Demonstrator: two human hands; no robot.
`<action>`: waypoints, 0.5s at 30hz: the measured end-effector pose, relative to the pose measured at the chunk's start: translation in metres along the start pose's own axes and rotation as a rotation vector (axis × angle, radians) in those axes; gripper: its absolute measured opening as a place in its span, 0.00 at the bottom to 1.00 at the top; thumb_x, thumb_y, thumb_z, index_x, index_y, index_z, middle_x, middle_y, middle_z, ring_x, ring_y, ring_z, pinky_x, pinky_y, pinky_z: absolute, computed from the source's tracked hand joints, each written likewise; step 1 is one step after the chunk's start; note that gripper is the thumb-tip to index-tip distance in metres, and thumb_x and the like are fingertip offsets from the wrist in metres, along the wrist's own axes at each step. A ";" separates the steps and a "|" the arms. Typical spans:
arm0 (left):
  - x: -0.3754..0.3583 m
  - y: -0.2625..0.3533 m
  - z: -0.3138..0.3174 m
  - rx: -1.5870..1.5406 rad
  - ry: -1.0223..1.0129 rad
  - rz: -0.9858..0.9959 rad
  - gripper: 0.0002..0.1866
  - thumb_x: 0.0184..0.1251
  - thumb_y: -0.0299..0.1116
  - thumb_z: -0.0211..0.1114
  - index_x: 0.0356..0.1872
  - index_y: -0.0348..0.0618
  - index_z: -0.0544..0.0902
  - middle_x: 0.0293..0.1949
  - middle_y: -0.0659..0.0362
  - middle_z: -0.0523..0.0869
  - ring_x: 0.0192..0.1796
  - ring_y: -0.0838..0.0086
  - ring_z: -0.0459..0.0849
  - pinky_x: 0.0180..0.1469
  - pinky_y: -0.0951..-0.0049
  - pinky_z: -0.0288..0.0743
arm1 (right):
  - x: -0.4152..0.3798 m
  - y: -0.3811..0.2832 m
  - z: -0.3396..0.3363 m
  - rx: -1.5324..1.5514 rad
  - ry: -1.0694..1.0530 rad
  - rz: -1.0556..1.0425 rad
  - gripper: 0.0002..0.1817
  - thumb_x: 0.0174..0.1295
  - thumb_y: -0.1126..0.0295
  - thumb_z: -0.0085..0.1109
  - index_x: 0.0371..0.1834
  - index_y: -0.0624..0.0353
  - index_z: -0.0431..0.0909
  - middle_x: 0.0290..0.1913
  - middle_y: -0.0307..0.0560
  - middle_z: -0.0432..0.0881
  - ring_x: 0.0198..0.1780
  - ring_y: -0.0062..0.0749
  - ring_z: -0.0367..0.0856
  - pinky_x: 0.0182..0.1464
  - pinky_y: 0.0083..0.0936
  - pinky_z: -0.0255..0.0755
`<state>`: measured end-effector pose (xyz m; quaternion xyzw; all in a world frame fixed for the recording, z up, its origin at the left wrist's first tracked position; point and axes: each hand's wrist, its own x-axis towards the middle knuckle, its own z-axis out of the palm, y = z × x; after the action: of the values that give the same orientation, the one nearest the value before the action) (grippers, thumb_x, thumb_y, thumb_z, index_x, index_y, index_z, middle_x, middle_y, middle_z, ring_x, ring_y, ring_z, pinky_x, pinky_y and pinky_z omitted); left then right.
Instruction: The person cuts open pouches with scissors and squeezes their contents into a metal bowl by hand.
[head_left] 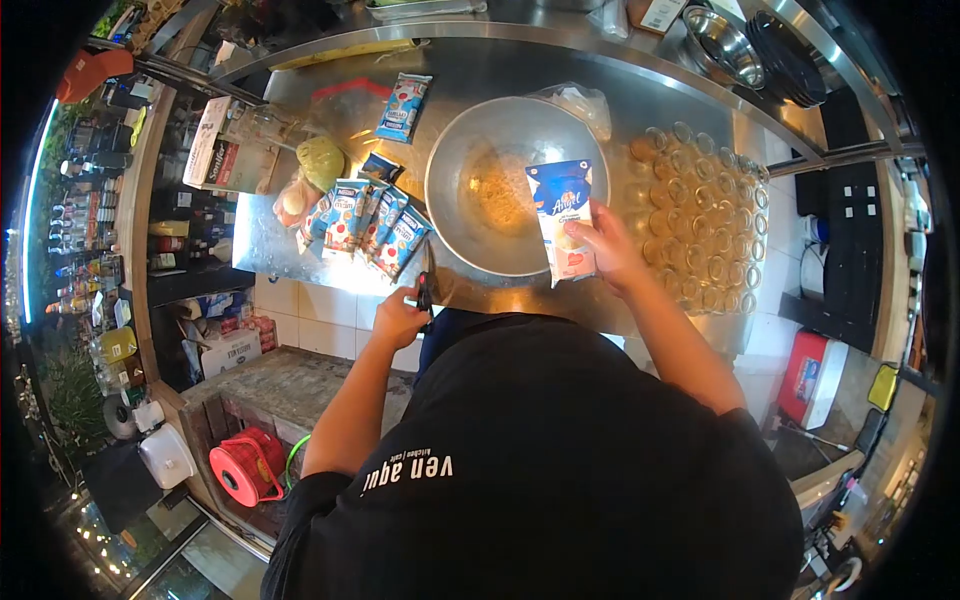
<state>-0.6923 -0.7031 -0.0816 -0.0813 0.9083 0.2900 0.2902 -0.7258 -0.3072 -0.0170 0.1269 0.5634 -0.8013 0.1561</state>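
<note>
My right hand [608, 248] is closed on a blue and white cream pack [562, 215] marked "Angel", held upright above the near right side of a wide metal bowl [452, 215]. Crumbs [497, 195], golden brown, lie in the bottom of that bowl. At the table's near edge, my left hand [397, 320] grips the black handles of a pair of scissors [426, 290], its blades pointing away from me. Just beyond the scissors lie several blue and white cream packs [372, 225] in a pile. Another blue and white pack [404, 107] lies farther back.
Rows of clear glass jars [705, 220] stand on the steel table [480, 70] at right. A crumpled plastic bag [583, 105] lies behind the bowl. At left are a green-wrapped bundle [320, 163] and a cardboard box [240, 163]. Metal bowls [724, 47] sit on the overhead shelf.
</note>
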 end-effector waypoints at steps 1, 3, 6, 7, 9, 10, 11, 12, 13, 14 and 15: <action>0.017 -0.052 0.015 -0.203 -0.155 -0.015 0.26 0.56 0.34 0.76 0.55 0.34 0.83 0.37 0.53 0.91 0.40 0.66 0.91 0.46 0.65 0.84 | 0.001 -0.002 0.001 0.007 -0.007 0.017 0.23 0.70 0.70 0.66 0.67 0.62 0.76 0.54 0.43 0.87 0.52 0.26 0.85 0.57 0.28 0.78; -0.004 -0.057 0.010 -0.538 -0.323 -0.090 0.25 0.58 0.35 0.78 0.54 0.35 0.83 0.38 0.54 0.91 0.41 0.67 0.90 0.46 0.66 0.84 | 0.004 -0.004 0.001 0.011 -0.016 0.031 0.23 0.70 0.69 0.66 0.67 0.62 0.76 0.54 0.44 0.87 0.53 0.26 0.85 0.57 0.28 0.78; -0.037 -0.059 -0.007 -0.891 -0.497 -0.163 0.26 0.59 0.37 0.81 0.55 0.37 0.81 0.40 0.55 0.90 0.42 0.68 0.90 0.46 0.68 0.82 | 0.007 -0.004 -0.001 -0.043 -0.055 0.031 0.24 0.70 0.69 0.67 0.67 0.62 0.75 0.54 0.44 0.86 0.53 0.26 0.84 0.58 0.29 0.78; -0.043 -0.057 -0.015 -0.909 -0.500 -0.156 0.29 0.59 0.39 0.83 0.56 0.37 0.80 0.41 0.54 0.89 0.42 0.68 0.90 0.47 0.68 0.82 | 0.007 -0.005 0.000 -0.051 -0.060 0.051 0.24 0.70 0.68 0.67 0.67 0.62 0.76 0.54 0.44 0.86 0.53 0.26 0.84 0.58 0.29 0.77; -0.054 -0.036 -0.042 -0.899 -0.449 -0.096 0.29 0.59 0.39 0.82 0.57 0.38 0.79 0.41 0.54 0.89 0.43 0.68 0.89 0.48 0.69 0.81 | 0.010 -0.009 -0.001 -0.060 -0.062 0.067 0.24 0.70 0.68 0.67 0.66 0.62 0.76 0.54 0.44 0.86 0.54 0.26 0.84 0.59 0.29 0.77; -0.061 -0.026 -0.057 -0.887 -0.400 -0.044 0.30 0.59 0.38 0.82 0.58 0.38 0.78 0.41 0.54 0.89 0.44 0.69 0.88 0.48 0.69 0.81 | 0.011 -0.009 -0.002 -0.085 -0.077 0.057 0.24 0.69 0.68 0.67 0.66 0.63 0.76 0.54 0.44 0.86 0.53 0.26 0.84 0.58 0.29 0.78; -0.055 -0.013 -0.073 -0.855 -0.439 0.130 0.25 0.63 0.32 0.79 0.56 0.38 0.77 0.43 0.54 0.90 0.47 0.66 0.90 0.53 0.65 0.83 | 0.010 -0.007 -0.002 -0.110 -0.094 0.053 0.24 0.69 0.68 0.68 0.66 0.63 0.76 0.54 0.44 0.86 0.53 0.26 0.85 0.58 0.29 0.78; -0.052 0.006 -0.085 -0.849 -0.433 0.209 0.28 0.63 0.32 0.78 0.61 0.37 0.76 0.44 0.53 0.90 0.48 0.65 0.91 0.51 0.64 0.84 | 0.011 -0.005 -0.003 -0.111 -0.100 0.062 0.24 0.69 0.68 0.68 0.66 0.63 0.76 0.54 0.44 0.86 0.53 0.26 0.85 0.58 0.29 0.78; -0.050 0.029 -0.098 -0.688 -0.425 0.229 0.32 0.62 0.32 0.77 0.66 0.37 0.75 0.44 0.53 0.91 0.48 0.66 0.90 0.52 0.63 0.83 | 0.015 -0.003 -0.004 -0.141 -0.133 0.058 0.24 0.69 0.67 0.68 0.65 0.64 0.76 0.52 0.44 0.87 0.51 0.26 0.85 0.56 0.28 0.78; -0.045 0.053 -0.108 -0.524 -0.415 0.250 0.36 0.61 0.33 0.76 0.71 0.37 0.74 0.44 0.52 0.91 0.47 0.66 0.89 0.52 0.62 0.82 | 0.018 -0.003 -0.003 -0.171 -0.165 0.050 0.24 0.69 0.65 0.69 0.65 0.64 0.76 0.51 0.44 0.87 0.50 0.26 0.86 0.55 0.28 0.79; -0.038 0.072 -0.115 -0.525 -0.411 0.248 0.36 0.61 0.33 0.76 0.71 0.37 0.74 0.44 0.52 0.91 0.47 0.66 0.89 0.52 0.62 0.82 | 0.019 -0.003 -0.001 -0.171 -0.170 0.050 0.24 0.69 0.65 0.69 0.65 0.64 0.76 0.51 0.44 0.87 0.50 0.26 0.86 0.55 0.28 0.79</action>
<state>-0.7391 -0.7104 0.0510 0.0177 0.7286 0.5568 0.3986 -0.7442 -0.3074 -0.0216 0.0587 0.6111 -0.7541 0.2333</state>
